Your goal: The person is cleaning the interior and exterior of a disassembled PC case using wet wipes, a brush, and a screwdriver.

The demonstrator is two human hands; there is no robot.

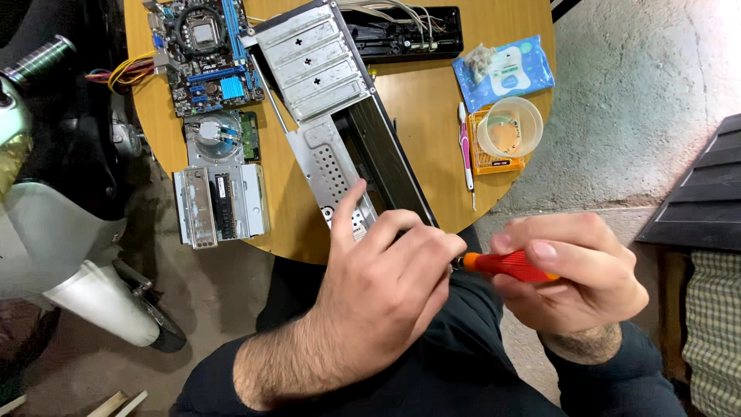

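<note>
A grey metal computer case [324, 85] lies across a round wooden table [424, 108], its near end hanging over the table's front edge. My left hand [386, 278] rests on that near end, fingers curled against the black side panel [390, 154]. My right hand [571, 278] grips a screwdriver with a red-orange handle [509, 265]; its tip points left and is hidden behind my left fingers.
A motherboard [204, 50], a hard drive [224, 131] and a metal bracket [220, 205] lie at the table's left. A black optical drive [409, 35], blue wipes pack [505, 69], clear cup [511, 127] on an orange box and a pink-handled tool [466, 150] sit on the right. A scooter [54, 208] stands left.
</note>
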